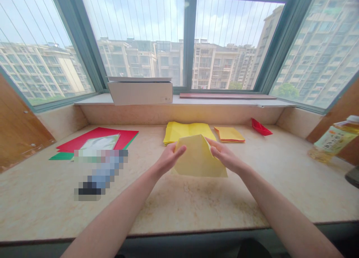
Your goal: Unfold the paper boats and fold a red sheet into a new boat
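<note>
Between both hands, raised over the counter, is a folded sheet of yellow paper (pixel 198 158). My left hand (pixel 171 157) pinches its left side, thumb on the near face. On the opposite side my right hand (pixel 221 152) is closed on the paper, its thumb near the edge; the fingers behind the sheet are hidden. Beyond the hands lies a stack of bright yellow paper (pixel 189 130). Right of that stack sits a smaller pile of folded orange-yellow paper (pixel 230 134). A folded red paper boat (pixel 260 127) rests farther right.
Red sheets (pixel 102 135) and green sheets (pixel 60 156) lie at the left under a clear packet (pixel 102 142). A pixelated patch covers something nearer. A plastic bottle (pixel 335 140) stands at the right edge. A white box (pixel 140 93) sits on the windowsill.
</note>
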{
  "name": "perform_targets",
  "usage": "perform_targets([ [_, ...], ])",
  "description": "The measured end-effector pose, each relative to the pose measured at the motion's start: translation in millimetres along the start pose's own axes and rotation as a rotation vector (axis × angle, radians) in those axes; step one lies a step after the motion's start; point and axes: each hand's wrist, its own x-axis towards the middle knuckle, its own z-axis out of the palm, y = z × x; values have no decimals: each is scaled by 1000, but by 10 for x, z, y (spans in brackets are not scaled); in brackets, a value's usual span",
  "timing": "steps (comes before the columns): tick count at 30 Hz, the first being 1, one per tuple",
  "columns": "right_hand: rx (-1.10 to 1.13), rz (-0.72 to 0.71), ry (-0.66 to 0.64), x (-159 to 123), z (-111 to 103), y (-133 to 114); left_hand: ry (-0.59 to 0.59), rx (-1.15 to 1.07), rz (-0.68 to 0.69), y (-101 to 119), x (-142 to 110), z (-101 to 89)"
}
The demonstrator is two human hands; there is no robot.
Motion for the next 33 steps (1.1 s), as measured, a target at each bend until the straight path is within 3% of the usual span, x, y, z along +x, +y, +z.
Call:
perform_targets([
  [8, -55, -150, 57, 15, -78, 116, 293, -21, 33, -94, 120, -22],
  [12, -8, -93, 135, 64, -69, 173, 319, -30, 20, -98, 135, -70],
  [15, -34, -65, 301, 114, -91, 238, 303, -48, 16, -101, 133, -68],
  [19, -198, -141, 612, 158, -160, 290, 273, -83, 62, -112, 142, -50],
  [22, -378, -232, 868, 139, -196, 275, 405, 18, 194, -100, 144, -48],
  [24, -502, -301, 955, 104, -194, 256, 470, 103, 288, -75, 129, -38],
  [26, -608, -424, 939, 71, -165, 244, 408, 82, 302, -50, 99, -5],
  [28, -697, -630, 810, 51, -108, 241, 222, -37, 205, -47, 60, 51],
  [31, -847, -930, 422, 50, 9, 239, -35, -238, 66, -95, 16, 149],
  [33, -950, -1004, 190, 55, 89, 230, -48, -343, 76, -132, 8, 194],
])
